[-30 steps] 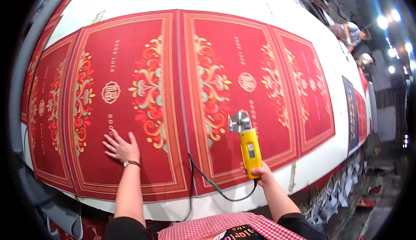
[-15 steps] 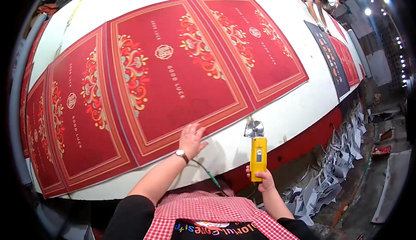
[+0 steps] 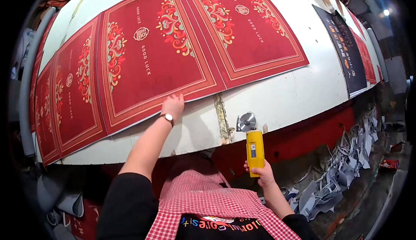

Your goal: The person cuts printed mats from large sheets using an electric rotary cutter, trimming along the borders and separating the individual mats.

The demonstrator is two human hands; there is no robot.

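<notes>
Printed red mats (image 3: 149,66) with floral borders and "GOOD LUCK" lettering lie joined in a long strip across the white table (image 3: 195,127). My left hand (image 3: 173,105), with a watch on its wrist, is at the strip's near edge; its fingers are bent over the border, and the thumb is mostly hidden. In my right hand (image 3: 262,173) is a yellow electric rotary cutter (image 3: 255,153), held by its body. Its round metal blade (image 3: 247,121) points away from me, over the table's near side, apart from the mats.
A worn seam (image 3: 222,118) crosses the table left of the cutter. Farther right lie a dark printed mat (image 3: 340,51) and another person's hands (image 3: 336,9). Grey offcuts (image 3: 342,166) are heaped on the floor at right. A grey roll (image 3: 32,79) borders the left end.
My view has shifted, so the mats appear higher and farther left. My left hand's fingers, spread on the border before, are now closer together at the edge. The cutter stays in my right hand.
</notes>
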